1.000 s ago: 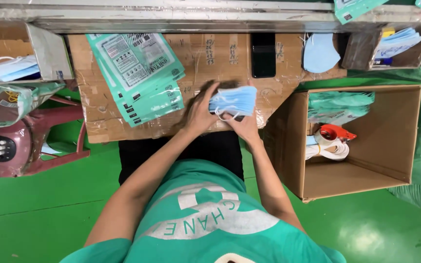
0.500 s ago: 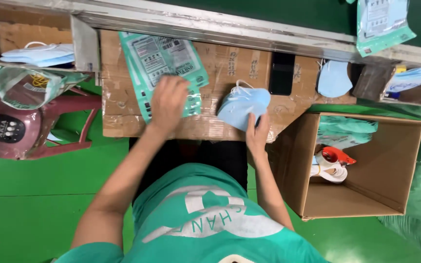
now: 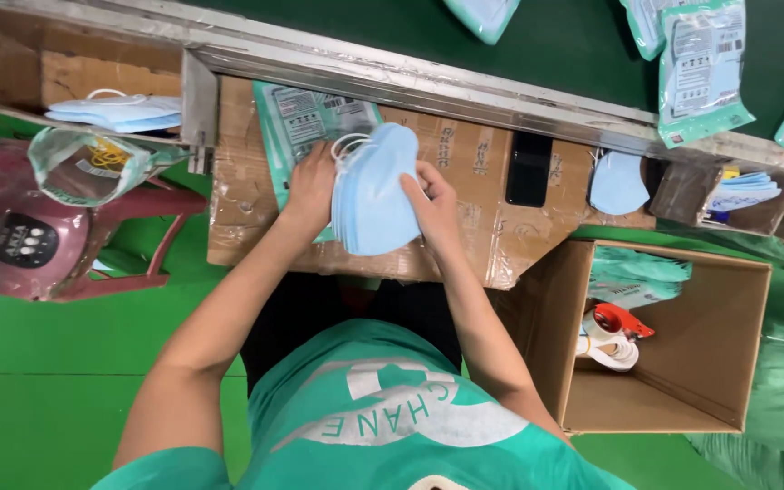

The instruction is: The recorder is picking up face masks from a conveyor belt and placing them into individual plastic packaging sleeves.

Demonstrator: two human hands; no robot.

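A stack of light blue face masks [image 3: 376,192] is held upright between my two hands over the cardboard-covered work surface [image 3: 465,163]. My left hand [image 3: 308,189] grips its left side near the white ear loops. My right hand [image 3: 435,204] presses on its right side. Under my left hand lies a pile of teal printed plastic bags [image 3: 306,122].
A black phone [image 3: 529,170] lies right of the masks, with a single blue mask [image 3: 617,183] beyond it. An open cardboard box [image 3: 755,345] holds teal bags and a tape dispenser [image 3: 612,334]. More masks [image 3: 115,111] sit on a shelf at left, above a red stool [image 3: 138,204].
My left hand has left the teal bags and joined my right hand on the mask stack, which now stands upright over the bags. The camera has tilted toward the bench.
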